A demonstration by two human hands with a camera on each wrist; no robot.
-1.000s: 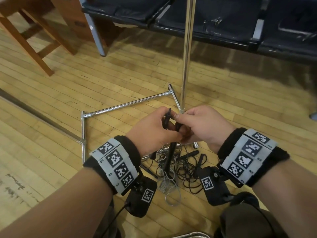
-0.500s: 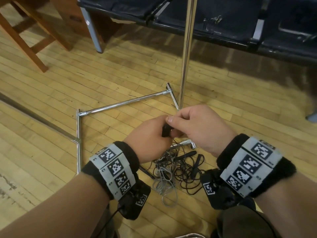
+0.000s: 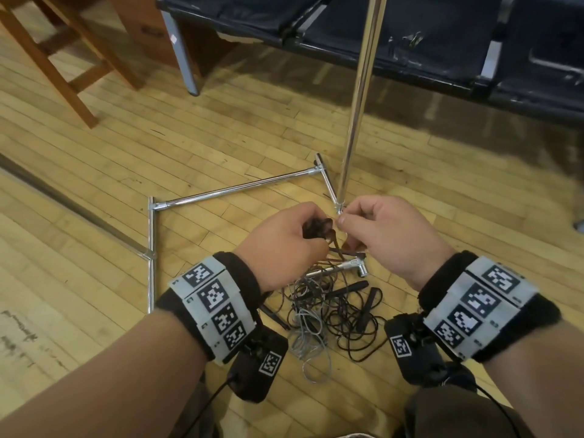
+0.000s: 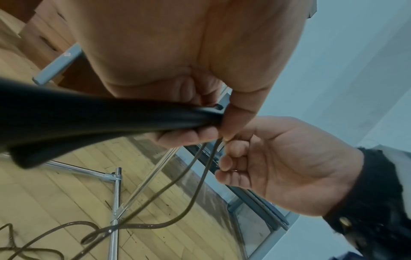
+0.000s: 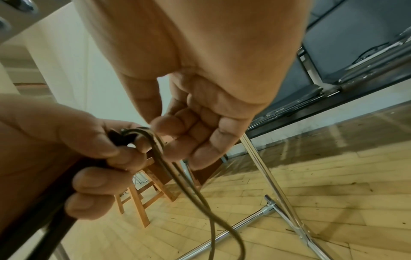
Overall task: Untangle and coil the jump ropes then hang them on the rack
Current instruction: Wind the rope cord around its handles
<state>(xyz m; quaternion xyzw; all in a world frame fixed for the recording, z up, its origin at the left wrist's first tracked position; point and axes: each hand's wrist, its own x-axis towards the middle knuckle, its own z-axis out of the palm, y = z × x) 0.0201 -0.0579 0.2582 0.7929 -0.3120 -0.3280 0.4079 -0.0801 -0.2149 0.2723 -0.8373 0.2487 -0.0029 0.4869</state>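
A: Item one, fingers. Status?

B: Left hand (image 3: 284, 238): fingers (image 5: 93, 177) clenched round the black jump-rope handles (image 4: 100, 119), held as a pair. Right hand (image 3: 388, 235): fingers (image 4: 231, 151) curled, thumb and forefinger nipping the thin brown cord (image 5: 193, 190) where it leaves the handle tops.

A: Change since the last second?

B: Handle tips previously upright and proud of the fists, right hand closed over them. Now sunk into the left fist, right hand drawn a little aside onto the cord alone. Hands just apart, no longer pressed together.

A: Meaning for the job?

B: Likely handles gathered, first loop of a coil begun. Two strands of cord hanging from the grip toward the floor; slack not yet taken up.

A: Remaining stock?

B: Tangled heap (image 3: 331, 311) of black and grey ropes on the wooden floor (image 3: 94, 153), directly below the hands, lying over one foot of the chrome rack (image 3: 234, 188). Upright pole (image 3: 357, 99) just beyond the right hand. No rope seen hung on it; top out of view. Most of the task judged outstanding.
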